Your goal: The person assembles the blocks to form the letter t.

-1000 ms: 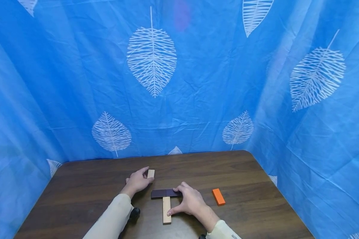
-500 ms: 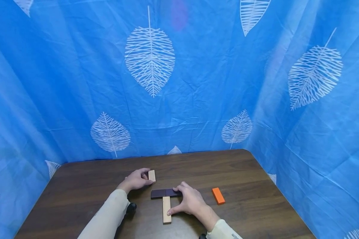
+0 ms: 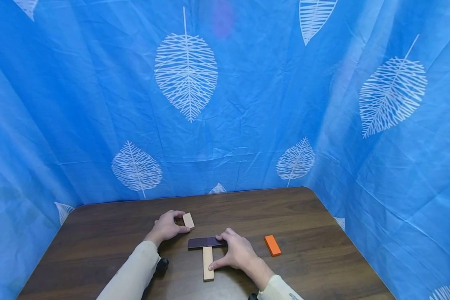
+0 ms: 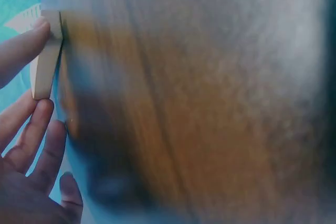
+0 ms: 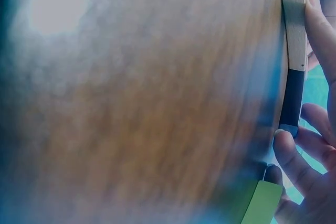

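Down at the near edge of the brown wood-look desk [image 3: 93, 250], two pale cream sleeves come in, the left sleeve [image 3: 129, 271] reaching a lot further in than the right sleeve [image 3: 279, 288]. A small rounded black thing [image 3: 162, 266] sits at the left wrist, too small to make out properly.

Next up is a long pale wooden bar [image 3: 208, 266], lying flat and pointing away from the person. The right hand [image 3: 240, 252] is spread over it, thumb touching the bar's side, fingertips at the right end of the dark row past it. Honestly can't tell if that grip is really holding or just resting there.

That row is two dark purple rectangular blocks [image 3: 197, 243] end to end, running crosswise, with the pale bar butting up near their seam, so you get a T. Off to the right, well apart, there's a bright orange rectangular block [image 3: 273, 246] lying at a slant.

A bit further out, the left hand [image 3: 166, 227] has its grip on a small pale wooden block [image 3: 188, 221], pinched between thumb and fingertips, sitting slightly askew just beyond the T. Can't tell if it's touching the desk.

Behind everything hangs a bright blue curtain [image 3: 247, 104] with white leaf prints [image 3: 186, 75].
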Motion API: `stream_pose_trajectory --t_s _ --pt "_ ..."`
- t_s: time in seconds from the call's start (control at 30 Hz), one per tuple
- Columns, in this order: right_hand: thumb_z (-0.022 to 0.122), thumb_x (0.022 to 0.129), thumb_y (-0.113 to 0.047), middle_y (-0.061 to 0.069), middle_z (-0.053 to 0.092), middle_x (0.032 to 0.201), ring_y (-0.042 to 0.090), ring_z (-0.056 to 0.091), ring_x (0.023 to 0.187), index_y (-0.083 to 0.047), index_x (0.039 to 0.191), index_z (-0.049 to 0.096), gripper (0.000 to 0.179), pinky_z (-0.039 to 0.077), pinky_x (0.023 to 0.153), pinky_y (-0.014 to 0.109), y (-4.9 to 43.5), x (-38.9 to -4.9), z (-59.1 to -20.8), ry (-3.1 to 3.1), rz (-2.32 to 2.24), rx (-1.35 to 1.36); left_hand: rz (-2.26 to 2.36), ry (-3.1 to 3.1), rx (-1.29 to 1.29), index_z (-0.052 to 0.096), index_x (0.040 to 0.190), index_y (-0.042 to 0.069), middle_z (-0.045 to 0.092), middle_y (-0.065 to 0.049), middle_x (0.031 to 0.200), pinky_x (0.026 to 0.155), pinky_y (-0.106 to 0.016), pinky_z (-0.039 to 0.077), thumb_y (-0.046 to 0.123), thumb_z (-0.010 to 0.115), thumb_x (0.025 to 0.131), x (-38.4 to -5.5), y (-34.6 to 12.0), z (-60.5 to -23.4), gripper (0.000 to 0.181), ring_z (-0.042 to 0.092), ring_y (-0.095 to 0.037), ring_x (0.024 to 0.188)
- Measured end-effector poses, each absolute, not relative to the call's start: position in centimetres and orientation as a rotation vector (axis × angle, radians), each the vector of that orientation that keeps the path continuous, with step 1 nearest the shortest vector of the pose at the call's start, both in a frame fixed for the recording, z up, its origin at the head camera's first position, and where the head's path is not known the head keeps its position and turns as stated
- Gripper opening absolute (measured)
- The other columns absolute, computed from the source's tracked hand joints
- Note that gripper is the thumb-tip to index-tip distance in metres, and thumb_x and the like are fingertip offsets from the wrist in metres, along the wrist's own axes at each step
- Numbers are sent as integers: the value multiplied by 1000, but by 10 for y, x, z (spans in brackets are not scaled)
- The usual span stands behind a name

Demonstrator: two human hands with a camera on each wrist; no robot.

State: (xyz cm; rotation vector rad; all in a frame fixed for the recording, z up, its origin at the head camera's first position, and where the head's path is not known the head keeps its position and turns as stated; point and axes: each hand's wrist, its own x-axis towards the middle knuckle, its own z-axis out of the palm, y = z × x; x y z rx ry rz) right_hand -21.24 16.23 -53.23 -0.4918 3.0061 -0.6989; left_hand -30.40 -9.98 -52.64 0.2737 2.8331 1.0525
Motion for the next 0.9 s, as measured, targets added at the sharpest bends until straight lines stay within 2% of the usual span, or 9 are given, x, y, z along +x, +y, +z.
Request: stream_pose_trajectory --t_s 0.23,0.47,0.7,0.9 --pt "83 53 -76 -8 57 107 15 59 96 -14 125 70 96 51 85 43 161 -212 -531 2990 -699 -477 1083 2824 289 69 123 7 66 -6 113 96 -60 31 34 91 74 -302 -94 -524 60 58 -30 110" --pt "82 53 -78 -8 56 107 14 59 95 -14 125 70 97 51 84 42 161 -213 -533 2996 -697 -470 1095 2793 348 70 122 10 66 -7 116 99 -62 30 37 90 74 -301 -86 -520 59 57 -32 113" --pt "81 52 -79 -8 56 106 14 59 93 -14 123 71 97 51 82 42 162 -213 -536 3012 -704 -493 1091 2760 393 71 119 14 66 -3 114 100 -61 31 39 91 73 -296 -74 -520 56 56 -30 110" --pt "82 52 -78 -10 56 105 13 59 91 -14 122 71 95 51 79 40 163 -213 -537 3018 -740 -503 1077 2736 464 71 120 13 67 -4 113 97 -63 31 39 91 72 -292 -65 -520 58 57 -30 109"
